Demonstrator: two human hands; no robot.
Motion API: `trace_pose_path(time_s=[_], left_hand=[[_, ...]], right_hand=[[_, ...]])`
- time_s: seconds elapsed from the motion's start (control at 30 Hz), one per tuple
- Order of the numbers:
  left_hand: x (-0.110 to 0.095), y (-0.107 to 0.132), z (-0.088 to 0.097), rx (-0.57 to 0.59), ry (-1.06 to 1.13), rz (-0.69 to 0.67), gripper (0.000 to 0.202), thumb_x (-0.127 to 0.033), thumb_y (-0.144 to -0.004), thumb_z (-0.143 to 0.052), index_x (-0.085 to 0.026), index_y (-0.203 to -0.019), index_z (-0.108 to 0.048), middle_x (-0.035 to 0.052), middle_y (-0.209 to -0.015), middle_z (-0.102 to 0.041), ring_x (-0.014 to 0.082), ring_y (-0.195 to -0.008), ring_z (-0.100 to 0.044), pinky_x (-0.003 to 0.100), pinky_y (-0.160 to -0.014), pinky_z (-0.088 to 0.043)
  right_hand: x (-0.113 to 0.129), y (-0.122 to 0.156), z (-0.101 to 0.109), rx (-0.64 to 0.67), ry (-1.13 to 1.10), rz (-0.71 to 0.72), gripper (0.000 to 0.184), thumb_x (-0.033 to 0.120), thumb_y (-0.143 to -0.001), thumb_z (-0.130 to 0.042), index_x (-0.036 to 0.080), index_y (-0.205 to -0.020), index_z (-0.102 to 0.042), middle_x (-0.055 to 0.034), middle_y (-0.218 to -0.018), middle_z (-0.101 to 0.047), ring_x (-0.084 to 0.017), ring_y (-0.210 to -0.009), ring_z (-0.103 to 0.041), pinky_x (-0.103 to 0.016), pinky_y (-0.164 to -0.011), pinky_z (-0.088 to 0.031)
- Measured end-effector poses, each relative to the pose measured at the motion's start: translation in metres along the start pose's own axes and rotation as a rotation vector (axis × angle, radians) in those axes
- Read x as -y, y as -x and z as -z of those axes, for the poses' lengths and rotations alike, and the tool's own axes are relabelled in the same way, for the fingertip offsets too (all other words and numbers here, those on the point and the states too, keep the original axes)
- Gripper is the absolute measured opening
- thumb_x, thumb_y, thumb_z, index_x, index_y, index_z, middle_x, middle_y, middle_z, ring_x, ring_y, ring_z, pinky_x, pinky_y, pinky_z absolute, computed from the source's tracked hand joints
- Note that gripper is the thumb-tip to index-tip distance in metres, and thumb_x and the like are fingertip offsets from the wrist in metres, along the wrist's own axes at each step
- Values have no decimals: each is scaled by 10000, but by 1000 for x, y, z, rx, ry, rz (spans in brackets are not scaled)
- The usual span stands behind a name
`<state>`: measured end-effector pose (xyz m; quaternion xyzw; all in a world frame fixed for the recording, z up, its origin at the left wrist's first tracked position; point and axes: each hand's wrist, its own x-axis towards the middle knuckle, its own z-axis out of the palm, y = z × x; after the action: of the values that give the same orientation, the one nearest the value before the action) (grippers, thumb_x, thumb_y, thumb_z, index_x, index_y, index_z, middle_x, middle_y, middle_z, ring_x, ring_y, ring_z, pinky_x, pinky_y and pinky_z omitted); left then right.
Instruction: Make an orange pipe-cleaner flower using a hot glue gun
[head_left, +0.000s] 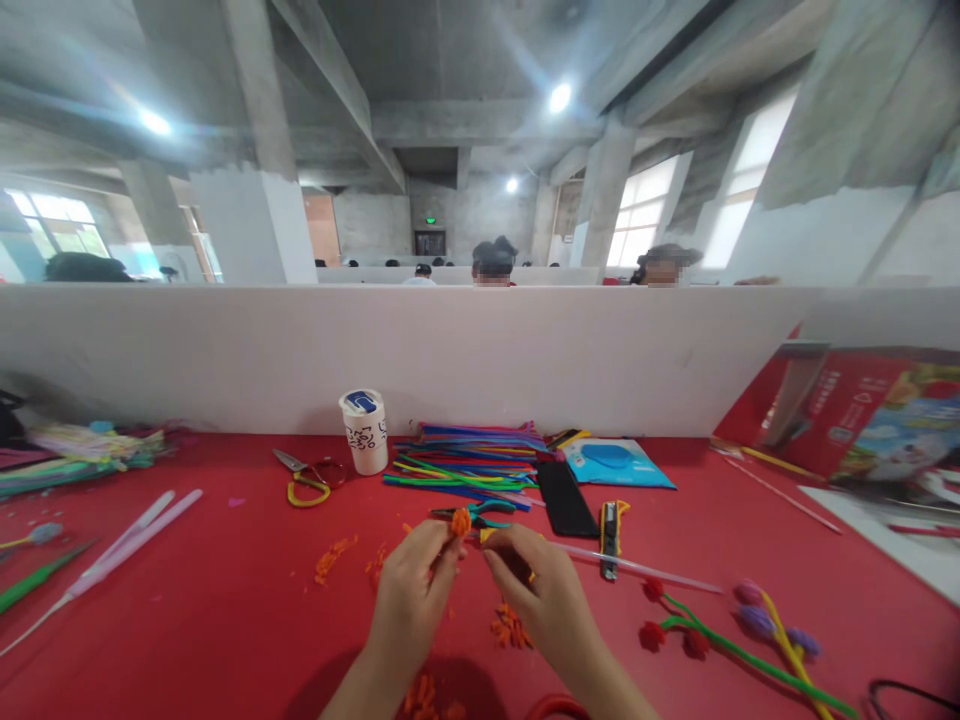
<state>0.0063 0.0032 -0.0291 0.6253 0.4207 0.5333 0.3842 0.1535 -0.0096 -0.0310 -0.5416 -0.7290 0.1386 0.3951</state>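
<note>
My left hand (413,592) is closed in a pinch on a small orange fuzzy piece (460,521) of pipe cleaner, held just above the red table (225,620). My right hand (537,590) is closed too, its fingers pinched on a short yellow bit (488,535) right beside the orange piece. Teal-handled pliers (480,513) lie just behind the fingertips. Orange scraps (332,559) are scattered on the table around and under both hands.
A stack of coloured pipe cleaners (472,460), a black case (565,499), a yellow utility knife (611,530), a white paper cup (365,431) and scissors (307,475) lie behind. Finished pipe-cleaner flowers (720,640) lie at right, white sticks (120,550) at left. A white partition (420,350) bounds the table; people sit beyond.
</note>
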Motion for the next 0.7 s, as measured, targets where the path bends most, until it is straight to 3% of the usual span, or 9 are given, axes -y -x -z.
trace_pose_path(time_s=[0.13,0.27,0.37,0.43,0.57,0.7], left_hand=[[1,0,2,6,-53,-94,136,-263,-748,-572,-237,-778,-702,78,-789,-647,221,-756,-576,276,-719,-436],[3,0,4,-39,-97,-196,146,-215,-746,-574,-242,-793,-709,79,-844,-664,227,-826,-579,284,-801,-405],[4,-1,5,-44,-99,-203,142,-206,-746,-575,-233,-807,-700,77,-848,-660,221,-826,-584,283,-797,-415],[3,-1,4,-20,-78,-148,125,-225,-759,-561,-218,-770,-685,66,-788,-643,206,-763,-594,278,-734,-449],[0,-3,-2,16,97,93,170,-293,-779,-528,-178,-728,-642,34,-672,-609,166,-591,-598,253,-534,-490],[-2,-7,-2,26,259,286,197,-321,-748,-558,-143,-677,-606,1,-546,-584,116,-448,-553,177,-355,-392]], right_hand=[[-17,-7,9,81,190,-136,190,275,-832,-418,205,-774,-585,-25,-703,-634,-154,-631,-565,-233,-557,-365],[-57,-13,15,101,351,-381,206,268,-748,-523,178,-566,-559,-101,-580,-622,-232,-581,-591,-272,-492,-307],[-81,-12,7,137,364,-482,264,322,-729,-539,179,-508,-533,-127,-567,-627,-260,-577,-606,-280,-480,-299],[-90,-10,-2,149,332,-509,264,323,-705,-554,186,-483,-513,-117,-555,-626,-257,-582,-608,-278,-482,-296],[-93,-7,-14,127,194,-538,303,252,-613,-608,202,-385,-414,-50,-436,-542,-221,-540,-574,-270,-487,-281],[-90,-13,-7,44,-74,-566,301,344,-647,-573,198,-425,-431,7,-411,-447,-167,-480,-502,-255,-465,-279]])
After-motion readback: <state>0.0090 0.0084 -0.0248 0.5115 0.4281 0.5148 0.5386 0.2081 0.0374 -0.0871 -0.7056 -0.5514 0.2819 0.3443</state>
